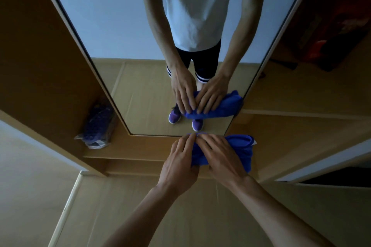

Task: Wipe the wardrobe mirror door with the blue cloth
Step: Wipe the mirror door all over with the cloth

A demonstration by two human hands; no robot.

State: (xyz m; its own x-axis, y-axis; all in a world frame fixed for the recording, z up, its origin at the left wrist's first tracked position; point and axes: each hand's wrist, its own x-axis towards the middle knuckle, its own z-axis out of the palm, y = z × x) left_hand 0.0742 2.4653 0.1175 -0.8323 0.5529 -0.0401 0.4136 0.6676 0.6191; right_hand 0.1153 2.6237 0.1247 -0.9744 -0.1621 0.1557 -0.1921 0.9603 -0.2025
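The tall wardrobe mirror door (pixel 124 36) fills the middle of the view, framed in light wood. A bunched blue cloth (pixel 242 146) lies just below the mirror's bottom edge, against the door's wooden lower rail. My left hand (pixel 180 160) rests on the cloth's left end with straight fingers. My right hand (pixel 220 156) lies flat over the middle of the cloth, fingers extended toward the mirror edge. Both hands and the cloth show again reflected in the glass. The cloth's underside is hidden.
A pair of purple shoes in a clear bag (pixel 98 126) sits on the wardrobe floor at the left. An open wardrobe section with dark red items (pixel 331 32) lies at the right. Wooden flooring (pixel 140 216) spreads below my arms.
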